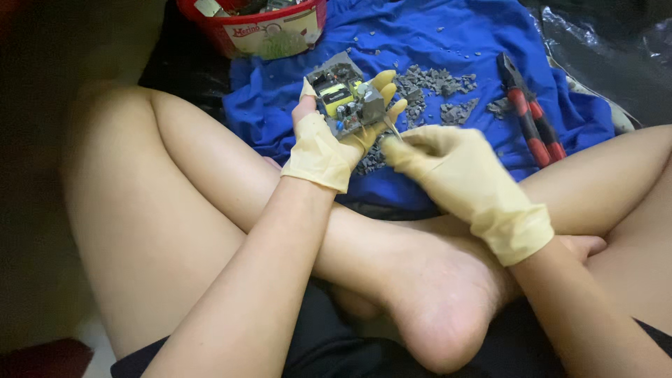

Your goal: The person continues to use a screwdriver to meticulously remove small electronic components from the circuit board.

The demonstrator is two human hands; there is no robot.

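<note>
Our left hand [323,143], gloved, fingers wrapped round small circuit board [344,98], held above blue cloth [448,42]. Our right hand [448,168], gloved, pinching thin metal tool [392,129], tip at board's near edge. We judge: brace board firm, pry gently, keep tip off fingers. Grey fragments [434,87] scattered right; red-handled pliers [532,112] further right. Far left, red tub [262,31] holds scrap parts, contents unclear.

Matt rubbery gloves on left hand [323,150] and right hand [455,171]; soft blue cloth [434,42]; beside it, glossy plastic tub [262,31].
</note>
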